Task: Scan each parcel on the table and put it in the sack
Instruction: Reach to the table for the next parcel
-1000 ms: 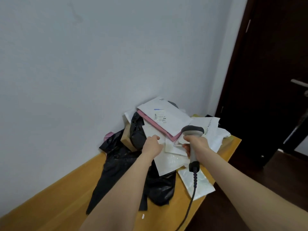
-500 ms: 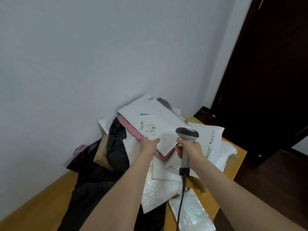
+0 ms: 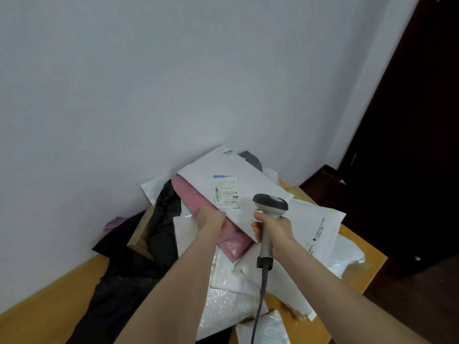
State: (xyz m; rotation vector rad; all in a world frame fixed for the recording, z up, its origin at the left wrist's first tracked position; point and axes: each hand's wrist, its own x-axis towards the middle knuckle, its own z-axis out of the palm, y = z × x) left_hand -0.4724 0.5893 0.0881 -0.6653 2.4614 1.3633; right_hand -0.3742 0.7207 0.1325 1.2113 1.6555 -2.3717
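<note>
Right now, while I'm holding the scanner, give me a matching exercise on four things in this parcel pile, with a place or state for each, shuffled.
Things:
1. white parcel
2. pink parcel
3. scanner
4. black plastic bag

Places or states:
A. gripped in the right hand
B. directly under the labelled parcel
C. spread on the table, left of the pile
D. topmost, label facing up

Pairs: 1-D, 2-B, 3-A, 4-C
</note>
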